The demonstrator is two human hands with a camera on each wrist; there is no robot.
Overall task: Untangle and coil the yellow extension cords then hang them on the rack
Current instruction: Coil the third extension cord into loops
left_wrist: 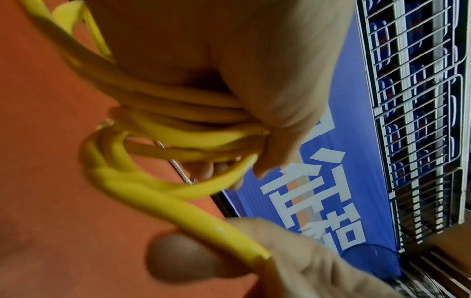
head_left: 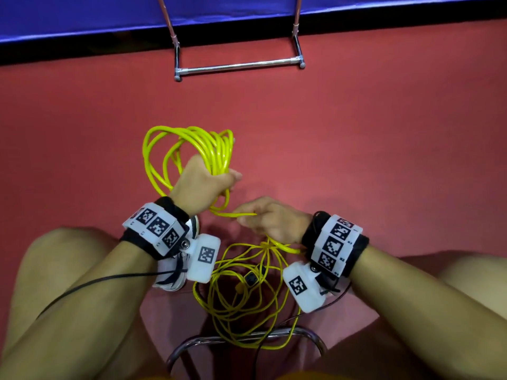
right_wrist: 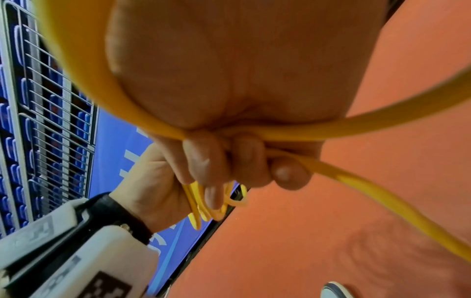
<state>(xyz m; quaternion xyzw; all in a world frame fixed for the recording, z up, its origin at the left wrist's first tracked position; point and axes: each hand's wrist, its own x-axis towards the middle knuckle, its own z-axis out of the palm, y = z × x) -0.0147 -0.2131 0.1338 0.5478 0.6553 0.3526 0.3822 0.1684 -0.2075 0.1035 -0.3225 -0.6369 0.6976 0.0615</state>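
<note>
A seated person works over a red floor, seen from above. The left hand [head_left: 204,185] has its grip curled tight around a bundle of coiled yellow cord [head_left: 192,149], the loops standing up beyond the knuckles. Just beside it, nearer the body, the right hand [head_left: 270,219] has its grip wrapped around a single strand [head_left: 236,214] that feeds toward the coil.

Below the coil, between the person's knees, the rest of the cord lies in a loose tangle [head_left: 241,294] on the floor, with a dark plug or socket [head_left: 250,278] caught in it. Part of the tangle drapes over a chrome chair rail [head_left: 247,337]. Well beyond the coil stands the chrome rack [head_left: 238,67], bare.

Risks, as a judgement: pulling the strand could tighten crossings in the tangle into a knot, or snag on the chair rail. Loosening the left hand could spill the loops.
</note>
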